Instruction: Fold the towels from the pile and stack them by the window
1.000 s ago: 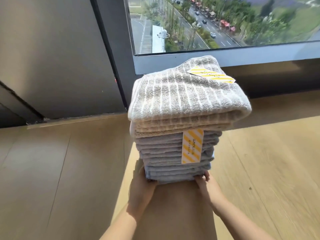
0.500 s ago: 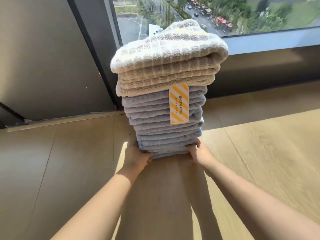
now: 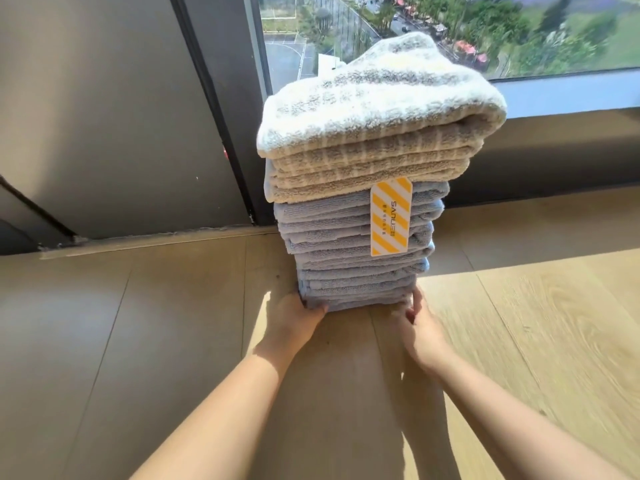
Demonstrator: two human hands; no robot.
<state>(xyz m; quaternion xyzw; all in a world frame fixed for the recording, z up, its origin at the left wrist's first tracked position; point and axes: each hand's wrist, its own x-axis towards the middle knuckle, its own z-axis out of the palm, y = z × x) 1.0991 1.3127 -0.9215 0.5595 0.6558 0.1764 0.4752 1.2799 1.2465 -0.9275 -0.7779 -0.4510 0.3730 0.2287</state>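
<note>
A tall stack of folded towels (image 3: 360,237) stands on the wooden floor in front of the window (image 3: 450,32). Beige striped towels (image 3: 374,133) lie on top and blue-grey ones below. A yellow striped tag (image 3: 390,218) hangs down its front. My left hand (image 3: 298,318) grips the stack's bottom left corner, thumb on the front and fingers hidden behind. My right hand (image 3: 417,323) holds the bottom right corner, fingertips curled against the lowest towels. Both arms are stretched forward.
A dark window frame post (image 3: 221,109) rises just left of the stack, beside a grey wall panel (image 3: 97,109). The low sill wall (image 3: 554,147) runs behind to the right. Sunlit wooden floor (image 3: 536,323) spreads to the right, shaded floor to the left.
The stack has gone forward, away from me and closer to the window and frame post. My arms have stretched out with it, both hands staying at its bottom corners.
</note>
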